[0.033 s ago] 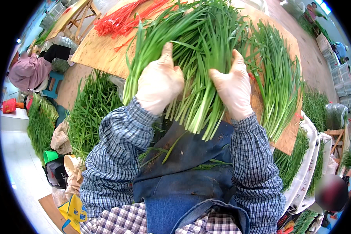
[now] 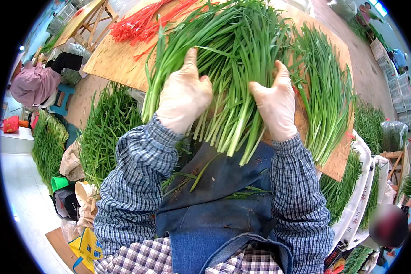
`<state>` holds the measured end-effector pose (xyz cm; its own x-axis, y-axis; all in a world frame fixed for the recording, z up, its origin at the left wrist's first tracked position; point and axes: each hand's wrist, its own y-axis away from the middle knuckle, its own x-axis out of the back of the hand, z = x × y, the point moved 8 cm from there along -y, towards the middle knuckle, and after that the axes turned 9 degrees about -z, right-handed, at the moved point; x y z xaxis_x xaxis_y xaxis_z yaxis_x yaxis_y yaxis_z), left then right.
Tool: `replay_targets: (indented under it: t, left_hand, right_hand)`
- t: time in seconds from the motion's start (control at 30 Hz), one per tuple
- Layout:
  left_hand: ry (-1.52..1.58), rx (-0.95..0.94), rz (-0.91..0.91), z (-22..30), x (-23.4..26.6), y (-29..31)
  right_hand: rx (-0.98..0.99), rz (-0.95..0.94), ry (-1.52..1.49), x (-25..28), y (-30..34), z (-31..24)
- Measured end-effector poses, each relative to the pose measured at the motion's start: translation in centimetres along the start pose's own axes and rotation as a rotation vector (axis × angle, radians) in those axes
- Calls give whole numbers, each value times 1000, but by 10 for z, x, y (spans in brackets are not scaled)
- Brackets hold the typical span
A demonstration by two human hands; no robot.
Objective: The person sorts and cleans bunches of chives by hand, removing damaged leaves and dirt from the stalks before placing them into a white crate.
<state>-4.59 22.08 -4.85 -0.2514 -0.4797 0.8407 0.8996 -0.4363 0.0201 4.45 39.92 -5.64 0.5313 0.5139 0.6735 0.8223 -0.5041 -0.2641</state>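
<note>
Between a left hand (image 2: 183, 97) and a right hand (image 2: 277, 107), both in thin whitish gloves, a thick, loose pile of long, narrow green leaves (image 2: 242, 50) fans out, pale stem ends toward the wearer. The left hand lies against the pile's left side, thumb and forefinger apart, with a swath of leaves emerging beside its wrist. The right hand is at the pile's right edge, thumb against the stems, forefinger spread away from it. On both, the remaining fingers are hidden, so whether they clamp on leaves cannot be told. Just below the hands, blue-and-white checked sleeves (image 2: 137, 182) flank a dark blue cloth apron (image 2: 214, 212) strewn with leaf scraps. Beyond the hands spreads a pale brown wooden board (image 2: 109, 64); on it, near the right hand's outer side, lies a second sheaf of green leaves (image 2: 326, 100), and past the left hand, a tangle of bright red plastic strips (image 2: 137, 27). Farther out on the left hand's side lies a heap of green leaves (image 2: 107, 132); well beyond, a person in a pink top (image 2: 32, 84) appears near a blue plastic stool (image 2: 63, 100). Far off on the right hand's side stand pale grey plastic crates (image 2: 399, 91).
</note>
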Motion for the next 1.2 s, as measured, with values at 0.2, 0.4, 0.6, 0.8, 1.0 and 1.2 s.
replay_targets:
  t: [0.2, 0.4, 0.6, 0.8, 1.0, 1.2]
  left_hand:
    - [886, 33, -173, -3, -1, 8]
    - [115, -508, -148, 44, -1, 4]
    - [-278, -219, -253, 40, -9, -36]
    - [938, -3, -112, -11, 29, -37]
    - [823, -107, -10, 7, 36, -21]
    - [-50, -260, 28, 65, -12, -10]
  right_hand:
    - [-74, 29, -110, 4, 9, 18]
    - [-179, -371, 373, -6, -5, -35]
    - [-23, -46, 363, 0, -5, -13]
    - [-109, 143, -93, 5, 15, 22]
    - [-169, 190, -340, 9, 20, 38]
    - [-176, 191, -430, 9, 22, 40]
